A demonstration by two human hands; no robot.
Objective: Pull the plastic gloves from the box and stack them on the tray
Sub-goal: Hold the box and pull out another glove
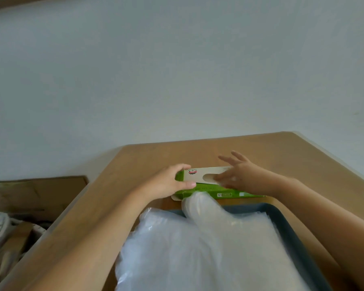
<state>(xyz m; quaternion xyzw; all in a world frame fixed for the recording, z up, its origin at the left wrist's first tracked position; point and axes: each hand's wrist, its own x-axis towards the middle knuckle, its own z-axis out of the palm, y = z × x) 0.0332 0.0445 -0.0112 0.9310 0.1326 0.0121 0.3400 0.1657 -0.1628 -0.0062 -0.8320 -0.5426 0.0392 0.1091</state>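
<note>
A flat green glove box (pixel 200 177) with a beige top and an oval slot lies on the wooden table, just beyond the tray. My left hand (pixel 168 181) grips the box's left end, thumb on the front edge. My right hand (pixel 237 175) hovers over the slot with its fingers spread, blurred; the lower fingers reach into the slot, and I cannot tell if they pinch a glove. A thick stack of clear plastic gloves (pixel 202 248) covers the dark grey tray (pixel 290 229), with one glove's end reaching up to the box.
The wooden table (pixel 139 156) stands against a white wall, and its right edge runs diagonally. Left of the table, lower down, a brown cardboard box (pixel 29 196) and some bundled items (pixel 0 232) sit on the floor.
</note>
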